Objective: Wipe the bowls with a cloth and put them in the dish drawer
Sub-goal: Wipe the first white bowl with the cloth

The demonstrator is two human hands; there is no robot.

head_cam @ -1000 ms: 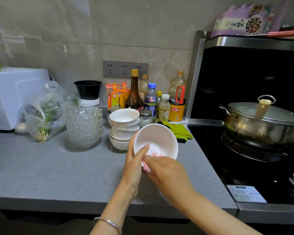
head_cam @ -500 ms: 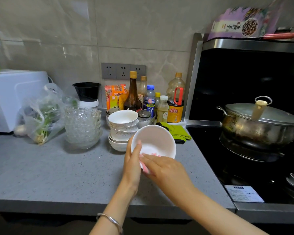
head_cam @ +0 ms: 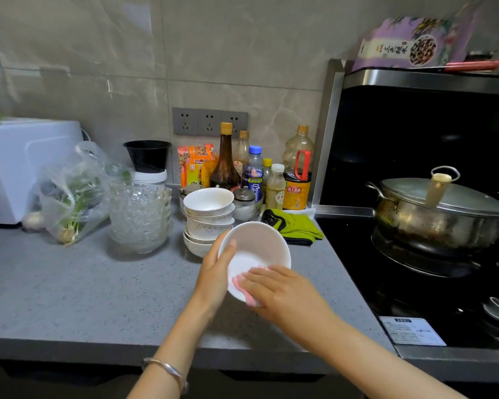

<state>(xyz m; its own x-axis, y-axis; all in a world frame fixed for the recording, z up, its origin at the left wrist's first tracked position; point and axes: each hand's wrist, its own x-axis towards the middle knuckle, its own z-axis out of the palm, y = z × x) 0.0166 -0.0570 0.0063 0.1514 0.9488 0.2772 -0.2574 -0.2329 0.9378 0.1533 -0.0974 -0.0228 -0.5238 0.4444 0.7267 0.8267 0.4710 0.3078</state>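
A white bowl [head_cam: 257, 246] is tilted toward me above the grey counter [head_cam: 84, 298]. My left hand [head_cam: 215, 276] grips its left rim, thumb inside. My right hand [head_cam: 283, 295] presses a pink cloth [head_cam: 247, 286] against the bowl's inner lower wall; most of the cloth is hidden under the fingers. Just behind the held bowl stands a stack of several white speckled bowls [head_cam: 208, 217]. A stack of clear glass bowls [head_cam: 140, 217] sits to their left. No dish drawer is in view.
Bottles and jars [head_cam: 254, 171] line the wall behind the bowls. A green cloth [head_cam: 296, 227] lies by the stove edge. A lidded steel pot [head_cam: 441, 214] sits on the black stove at right. A bag of greens [head_cam: 69, 194] and a white appliance [head_cam: 18, 165] stand at left.
My right hand with the pink cloth has slid further into the bowl and flattened against its wall. The bowl has turned slightly in my left hand.
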